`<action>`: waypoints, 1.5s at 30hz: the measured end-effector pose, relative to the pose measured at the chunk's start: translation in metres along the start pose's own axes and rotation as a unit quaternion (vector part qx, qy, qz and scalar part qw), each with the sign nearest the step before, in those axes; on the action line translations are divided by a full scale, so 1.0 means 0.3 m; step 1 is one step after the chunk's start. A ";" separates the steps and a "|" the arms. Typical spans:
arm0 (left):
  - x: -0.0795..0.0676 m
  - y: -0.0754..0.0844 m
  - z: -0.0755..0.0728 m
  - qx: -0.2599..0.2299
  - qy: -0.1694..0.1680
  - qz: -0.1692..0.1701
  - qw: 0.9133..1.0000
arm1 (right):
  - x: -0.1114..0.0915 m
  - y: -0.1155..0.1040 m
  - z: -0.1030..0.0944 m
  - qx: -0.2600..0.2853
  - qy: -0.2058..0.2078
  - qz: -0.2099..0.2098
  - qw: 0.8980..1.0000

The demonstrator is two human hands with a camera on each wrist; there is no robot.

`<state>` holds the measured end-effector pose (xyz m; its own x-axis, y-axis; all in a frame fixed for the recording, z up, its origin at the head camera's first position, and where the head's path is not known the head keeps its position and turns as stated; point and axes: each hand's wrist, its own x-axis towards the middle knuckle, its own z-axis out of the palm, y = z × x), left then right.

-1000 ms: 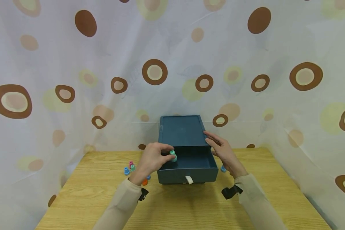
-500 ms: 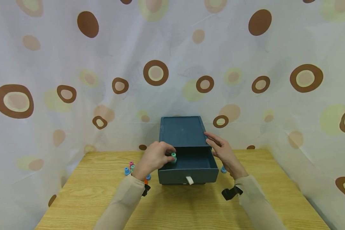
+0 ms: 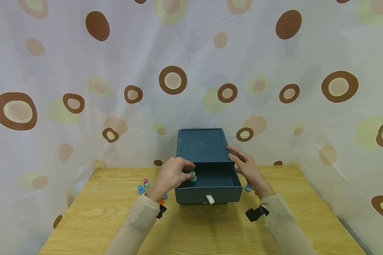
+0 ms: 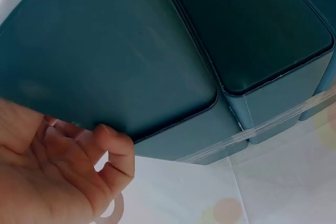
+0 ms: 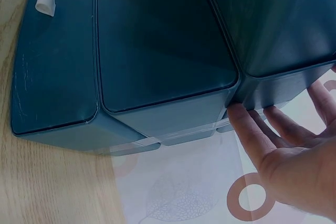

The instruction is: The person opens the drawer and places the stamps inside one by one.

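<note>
My left hand point(image 3: 171, 173) reaches over the left side of a pulled-out drawer point(image 3: 207, 194) and pinches a small mint-green plastic peg point(image 3: 193, 179) with a narrow top and wide base. The peg stands about upright inside the drawer, partly behind the thumb. In the left wrist view, the drawer wall hides the peg, while the curled fingers point(image 4: 116, 148) show at the drawer's edge. My right hand point(image 3: 250, 171) has its fingers extended against the right side of the dark blue cabinet point(image 3: 201, 143). The right wrist view shows those fingertips point(image 5: 239, 113) touching the side.
Left of the cabinet on the wooden table point(image 3: 92, 212) are several small pegs: a blue peg point(image 3: 140, 189), a pink peg point(image 3: 145, 181), a green peg point(image 3: 147, 186) and an orange peg point(image 3: 161, 201). Another blue peg point(image 3: 248, 187) sits right of it. A white pull tab point(image 3: 210, 199) hangs on the drawer.
My left hand has moved slightly right, and the mint-green peg has come down lower into the drawer. My right hand has stayed at the cabinet's side.
</note>
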<state>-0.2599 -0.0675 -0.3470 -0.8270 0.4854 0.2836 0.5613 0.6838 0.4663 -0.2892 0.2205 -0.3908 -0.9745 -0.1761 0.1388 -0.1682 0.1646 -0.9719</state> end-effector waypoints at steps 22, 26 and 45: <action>-0.054 -0.104 -0.004 -0.175 0.169 0.071 0.967 | 0.001 0.001 -0.006 0.001 -0.002 -0.005 1.000; -0.071 -0.124 0.004 -0.218 0.216 0.045 0.951 | -0.002 0.001 -0.002 0.003 -0.003 -0.003 1.000; -0.134 -0.201 -0.008 -0.328 0.194 -0.029 0.924 | 0.007 -0.003 -0.001 -0.005 -0.002 0.002 1.000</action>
<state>-0.2606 -0.1297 -0.3846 -0.8758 0.1395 0.4620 0.4805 0.1625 0.8618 -0.2913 0.2202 -0.3895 -0.9748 -0.1789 0.1334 -0.1649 0.1747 -0.9707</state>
